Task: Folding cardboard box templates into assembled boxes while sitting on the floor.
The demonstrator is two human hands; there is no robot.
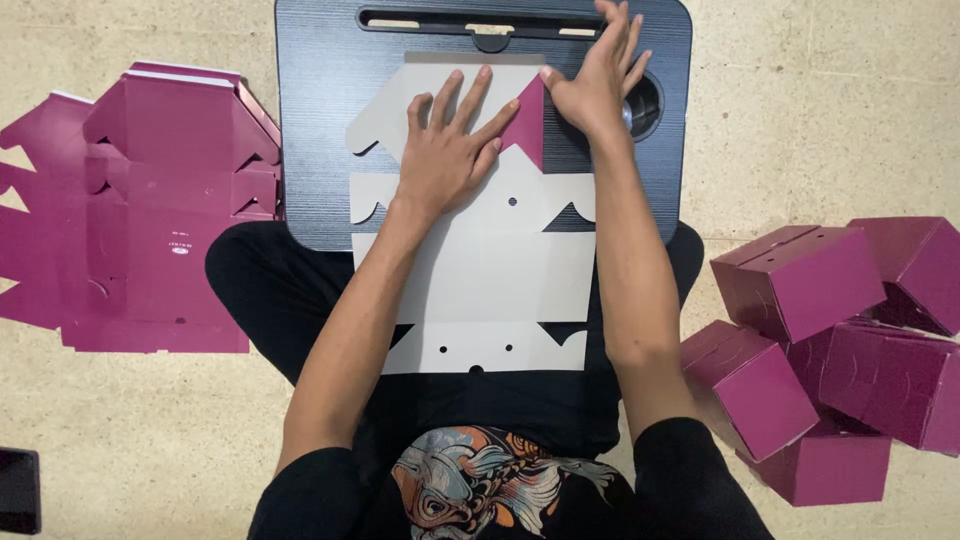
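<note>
So the person has one flat box blank (480, 270) laid grey side up over a dark lap tray (320, 120), its lower end running off the tray's near edge over their lap. The left hand (445, 150) is spread wide and pressed flat on the blank's upper part, gripping nothing. The right hand (595, 85) is also open, fingers fanned, palm down just right of the left hand. Its thumb sits against a folded-over flap (530, 130) that shows its magenta face, a triangle wedged between the two hands and touching both.

Room-wise, there's bare tray left of the left hand and a strip above both hands up to the tray's slot. To the right of the right hand there's a round cup recess (645, 105), then the tray's edge.

One stack of unfolded magenta blanks (150, 220) sits on the floor well left of the left hand. It has a small white label mark near its middle, too small to make out. Well right and below the right hand are about six assembled magenta boxes (830, 340), piled touching each other. One dark flat thing (18, 490) is at the bottom-left corner.
</note>
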